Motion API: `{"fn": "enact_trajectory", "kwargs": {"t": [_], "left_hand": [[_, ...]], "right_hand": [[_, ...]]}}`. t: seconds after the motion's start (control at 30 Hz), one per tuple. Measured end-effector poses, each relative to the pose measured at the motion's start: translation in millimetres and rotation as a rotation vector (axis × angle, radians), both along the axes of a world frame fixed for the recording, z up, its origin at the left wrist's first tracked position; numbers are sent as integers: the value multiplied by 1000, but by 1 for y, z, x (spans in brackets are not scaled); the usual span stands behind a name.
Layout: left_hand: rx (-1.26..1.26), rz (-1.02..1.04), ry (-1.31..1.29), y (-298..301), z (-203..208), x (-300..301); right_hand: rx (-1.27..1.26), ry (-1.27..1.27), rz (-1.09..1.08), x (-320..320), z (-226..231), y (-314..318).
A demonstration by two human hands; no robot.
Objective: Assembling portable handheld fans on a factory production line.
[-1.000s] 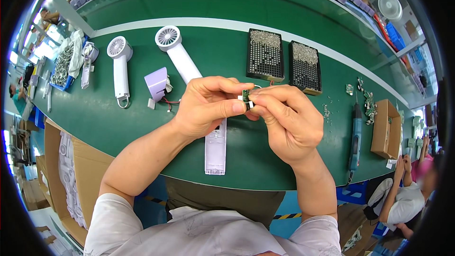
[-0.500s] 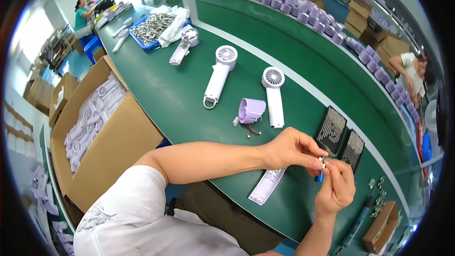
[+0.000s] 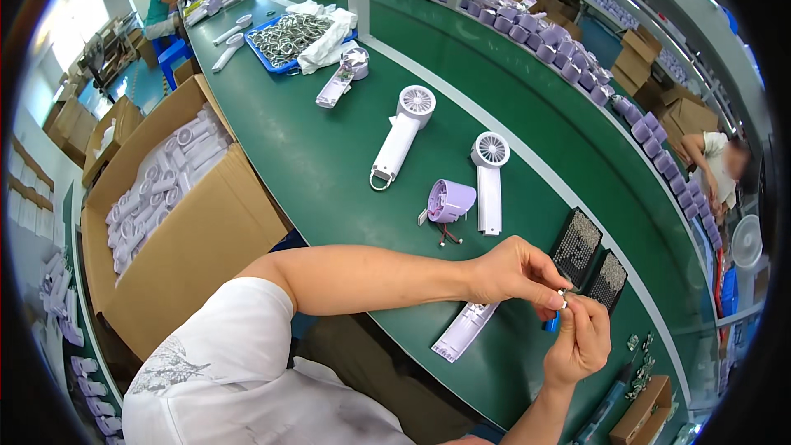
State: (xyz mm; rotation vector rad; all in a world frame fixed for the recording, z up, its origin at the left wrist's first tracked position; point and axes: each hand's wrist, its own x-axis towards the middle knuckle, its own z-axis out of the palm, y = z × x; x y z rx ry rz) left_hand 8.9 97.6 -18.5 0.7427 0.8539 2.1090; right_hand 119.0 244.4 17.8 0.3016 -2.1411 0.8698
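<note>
My left hand (image 3: 515, 274) and my right hand (image 3: 579, 338) meet above the green bench, fingertips pinched together on a small metallic part (image 3: 563, 300). A short blue piece (image 3: 552, 323) shows just under it; whether the two are joined is hidden by the fingers. Partly beneath my left wrist lies an open lilac handle shell (image 3: 463, 331). Farther off are a lilac round fan housing (image 3: 451, 200) with loose wires and a white handheld fan (image 3: 489, 185). Another handheld fan (image 3: 402, 132), with a loop at its end, lies to their left.
Two black trays of small screws (image 3: 577, 243) sit beyond my hands. At right are a power screwdriver (image 3: 606, 408) and a small cardboard box (image 3: 643, 412). A blue tray of metal loops (image 3: 288, 41) stands far left, near a big carton of handles (image 3: 206, 214).
My view has swung slightly, so the bench things sit a little differently in the picture. Both hands stay pinched together on the small part.
</note>
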Motion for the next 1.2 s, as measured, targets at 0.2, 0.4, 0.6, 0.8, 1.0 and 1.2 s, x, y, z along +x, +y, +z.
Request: {"fn": "enact_trajectory", "kwargs": {"t": [0.2,0.4,0.6,0.8,1.0,1.2], "left_hand": [[-9,12,7,-2,0,0],[-32,23,23,-2,0,1],[11,18,21,-1,-2,-1],[47,-15,-21,5,-5,-4],[61,-63,-74,6,-6,-8],[83,-100,-164,-4,-8,-8]], "right_hand": [[7,6,15,-2,0,-1],[-3,-12,16,0,0,-1],[28,12,15,-3,-5,-2],[68,10,3,-4,-5,3],[163,-21,12,-6,0,8],[2,-29,-303,41,21,14]]}}
